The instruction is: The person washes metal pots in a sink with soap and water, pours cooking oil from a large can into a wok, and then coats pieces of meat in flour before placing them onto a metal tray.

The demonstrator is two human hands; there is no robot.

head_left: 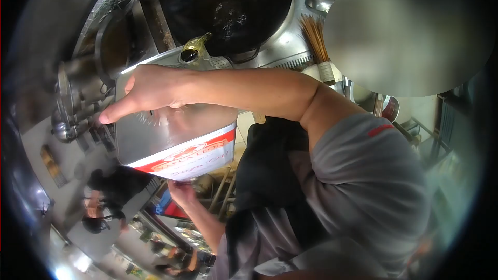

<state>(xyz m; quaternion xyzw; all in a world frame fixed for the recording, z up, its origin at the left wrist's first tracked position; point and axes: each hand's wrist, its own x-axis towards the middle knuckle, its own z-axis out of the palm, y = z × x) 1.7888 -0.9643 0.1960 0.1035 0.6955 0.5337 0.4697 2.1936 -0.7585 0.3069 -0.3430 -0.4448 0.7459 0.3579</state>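
Note:
A large square metal oil tin (176,132) with a red and white label is tilted toward a black wok (233,10). On its far edge, an opening with yellowish clear material (193,51) faces the wok. My right hand (150,91) reaches across the tin's top and grips it there, thumb pointing left; part of the grip is hidden. From below, my left hand (181,192) holds the tin at its lower labelled side, its fingers partly hidden behind it.
Right of the wok are a bamboo brush (315,39), a metal ladle (320,1) and a large blurred round metal surface (404,31). Ladles (65,129) hang at the left. Another person (101,202), in dark headwear, is at the lower left.

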